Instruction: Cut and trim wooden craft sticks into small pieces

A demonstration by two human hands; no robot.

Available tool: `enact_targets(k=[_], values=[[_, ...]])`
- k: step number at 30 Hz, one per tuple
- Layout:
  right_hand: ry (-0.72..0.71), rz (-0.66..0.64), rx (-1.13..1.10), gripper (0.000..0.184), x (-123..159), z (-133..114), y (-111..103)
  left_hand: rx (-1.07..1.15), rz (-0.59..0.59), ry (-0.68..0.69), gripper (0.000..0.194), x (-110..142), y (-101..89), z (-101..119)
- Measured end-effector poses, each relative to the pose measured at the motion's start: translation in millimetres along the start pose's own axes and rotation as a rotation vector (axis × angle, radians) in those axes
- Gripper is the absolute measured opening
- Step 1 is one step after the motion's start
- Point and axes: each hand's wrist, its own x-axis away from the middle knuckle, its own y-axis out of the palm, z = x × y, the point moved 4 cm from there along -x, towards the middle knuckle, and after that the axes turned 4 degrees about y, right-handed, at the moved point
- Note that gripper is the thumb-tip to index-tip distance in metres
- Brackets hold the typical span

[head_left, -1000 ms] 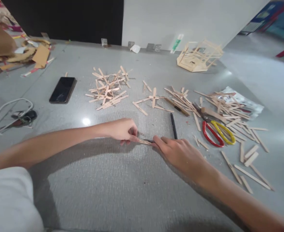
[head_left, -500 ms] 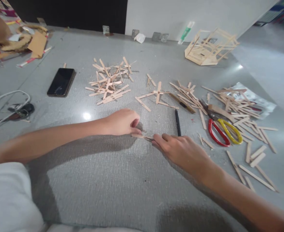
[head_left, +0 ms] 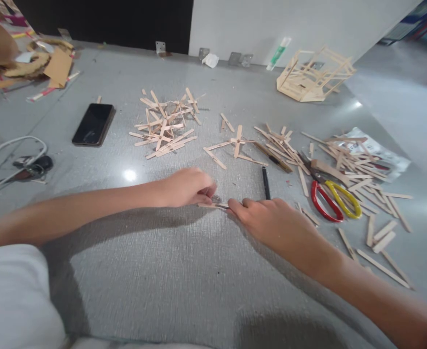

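Note:
My left hand [head_left: 189,188] is closed in a pinch just above the table, its fingertips at a thin wooden craft stick [head_left: 206,205]. What they pinch is too small and blurred to make out. From the other side, my right hand [head_left: 264,217] closes its fingers over the stick's right end. A thin, dark, metallic-looking strip shows along the stick by those fingers; its kind is unclear. Behind the right hand lies a black pen [head_left: 266,183]. Craft sticks joined into a cross [head_left: 238,139] lie farther back.
A pile of crossed sticks [head_left: 164,123] lies back left, beside a phone [head_left: 93,124]. Red-and-yellow-handled scissors [head_left: 335,198], loose sticks [head_left: 362,162] and a plastic packet [head_left: 399,162] are at right. A wooden stick frame [head_left: 313,77] stands at the back. A cable [head_left: 13,140] lies left.
My left hand has rolled and dipped slightly towards the stick, its fingers curling in more. The right hand stays nearly in place. The whole view has shifted a little.

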Motion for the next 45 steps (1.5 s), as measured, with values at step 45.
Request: enact_targets(k=[45], values=[[0.094,-0.073,-0.013,0.028,24,-10,-3,-0.876,0.234,0.201,0.021,36,55.8,71]])
